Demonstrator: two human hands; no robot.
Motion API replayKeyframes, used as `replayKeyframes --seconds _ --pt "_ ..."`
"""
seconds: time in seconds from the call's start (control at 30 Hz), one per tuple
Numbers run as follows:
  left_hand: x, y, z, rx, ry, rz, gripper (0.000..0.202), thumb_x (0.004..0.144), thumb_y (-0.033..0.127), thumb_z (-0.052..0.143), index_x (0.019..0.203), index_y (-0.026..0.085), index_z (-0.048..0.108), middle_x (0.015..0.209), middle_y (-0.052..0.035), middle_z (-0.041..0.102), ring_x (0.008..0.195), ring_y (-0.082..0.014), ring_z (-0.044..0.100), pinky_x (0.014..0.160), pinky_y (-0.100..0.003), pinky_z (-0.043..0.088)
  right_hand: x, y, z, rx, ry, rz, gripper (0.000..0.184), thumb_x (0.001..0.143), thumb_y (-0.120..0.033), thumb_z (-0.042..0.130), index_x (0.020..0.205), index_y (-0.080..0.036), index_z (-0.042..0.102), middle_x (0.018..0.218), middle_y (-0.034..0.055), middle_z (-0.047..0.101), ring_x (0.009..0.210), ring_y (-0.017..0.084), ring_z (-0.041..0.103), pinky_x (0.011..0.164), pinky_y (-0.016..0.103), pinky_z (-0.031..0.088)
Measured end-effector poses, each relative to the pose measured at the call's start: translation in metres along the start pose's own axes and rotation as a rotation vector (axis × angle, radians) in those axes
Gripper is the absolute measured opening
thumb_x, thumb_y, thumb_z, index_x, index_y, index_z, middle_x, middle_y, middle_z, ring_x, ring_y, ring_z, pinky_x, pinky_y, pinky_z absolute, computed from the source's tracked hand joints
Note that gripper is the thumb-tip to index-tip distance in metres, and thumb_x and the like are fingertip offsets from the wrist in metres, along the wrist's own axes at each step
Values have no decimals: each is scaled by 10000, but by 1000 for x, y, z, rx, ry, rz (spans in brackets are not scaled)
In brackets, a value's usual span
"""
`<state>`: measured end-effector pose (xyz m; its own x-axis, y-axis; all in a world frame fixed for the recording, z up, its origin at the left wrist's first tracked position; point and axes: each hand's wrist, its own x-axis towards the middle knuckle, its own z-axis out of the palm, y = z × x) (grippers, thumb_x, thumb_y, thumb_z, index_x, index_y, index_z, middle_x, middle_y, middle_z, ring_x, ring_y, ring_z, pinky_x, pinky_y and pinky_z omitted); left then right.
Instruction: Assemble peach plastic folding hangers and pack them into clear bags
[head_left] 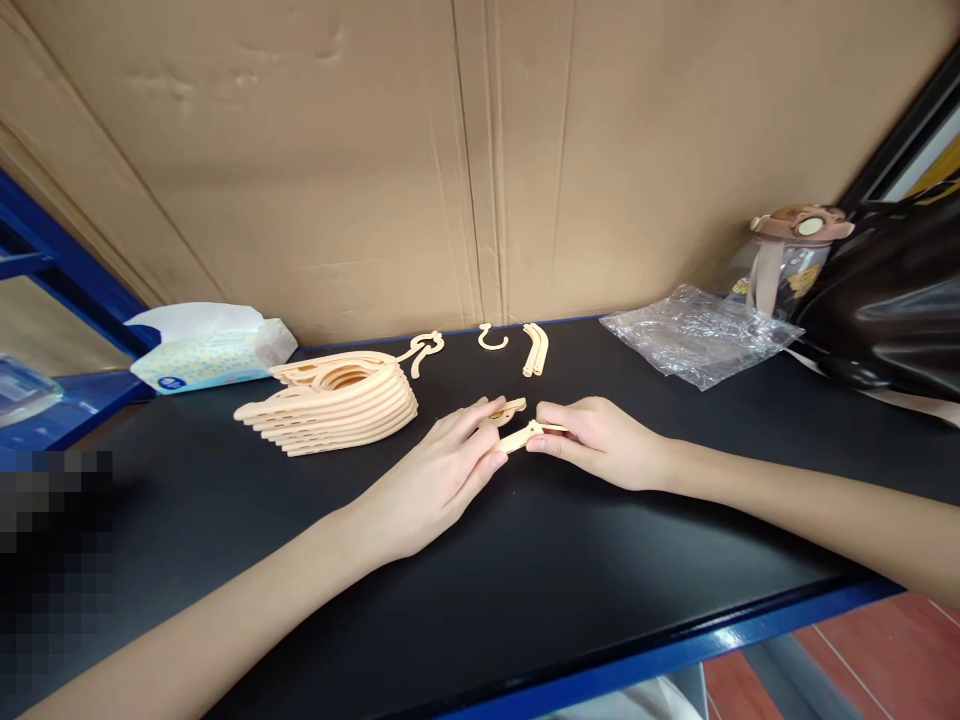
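Note:
Both my hands meet above the middle of the black table, on a cream plastic hanger piece [517, 438]. My left hand [442, 470] is closed around its left part, thumb below and fingers on top. The fingers of my right hand [600, 440] pinch its right end, where a thin cream strip runs in under the fingers. Part of the piece is hidden by my fingers. To the left lies a stack of cream hangers [345, 410]. Behind my hands are a loose cream hook [493, 338], a few curved strips [535, 350] and small hook pieces [427, 346].
A tissue pack [217, 355] sits at the back left, by a blue frame [67, 260]. At the back right are a crumpled clear plastic bag [697, 335], a drink bottle [795, 255] and a black bag [885, 300]. Cardboard [360, 180] stands behind the black table [525, 600].

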<state>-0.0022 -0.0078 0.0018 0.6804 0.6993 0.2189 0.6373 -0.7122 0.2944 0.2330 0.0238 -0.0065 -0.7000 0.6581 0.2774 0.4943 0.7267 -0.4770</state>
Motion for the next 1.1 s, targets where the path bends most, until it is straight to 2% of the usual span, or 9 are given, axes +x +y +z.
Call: replayKeyframes --seconds 0.37,0.57,0.73,0.87,1.1 --pt "0 0 0 26 -39 -2 411 1020 359 269 1379 219 411 1515 -22 353 1416 -200 263 1155 -391 295 -2 1 -2 -102 -50 -11 379 984 -491 328 731 -211 365 609 -57 403 498 93 331 509 229 251" --pt "0 0 -1 27 -41 1 444 1020 364 266 1436 229 341 1535 -8 317 1416 -185 262 1159 -383 290 -3 0 -3 -341 -65 -31 441 989 -528 225 765 -202 422 645 -14 519 499 114 402 505 251 245" --pt "-1 2 -3 25 -49 -5 443 1019 377 257 1420 227 374 1523 -15 340 1410 -193 277 1150 -395 307 -3 -3 -3 -534 21 -140 514 1005 -493 149 775 -181 486 650 3 570 507 124 470 482 266 218" --pt "0 2 -3 37 -59 -5 462 1018 380 257 1438 211 349 1521 -25 344 1411 -195 278 1153 -388 302 -4 -5 -1 -682 122 -234 531 1016 -453 168 751 -164 527 622 11 577 508 122 501 491 270 241" --pt "-1 1 -2 29 -58 -21 468 1015 389 267 1442 214 347 1514 -36 358 1410 -206 284 1146 -415 316 -5 -5 -1 -715 222 -312 485 1012 -430 255 720 -164 536 602 -6 569 506 107 501 508 256 277"
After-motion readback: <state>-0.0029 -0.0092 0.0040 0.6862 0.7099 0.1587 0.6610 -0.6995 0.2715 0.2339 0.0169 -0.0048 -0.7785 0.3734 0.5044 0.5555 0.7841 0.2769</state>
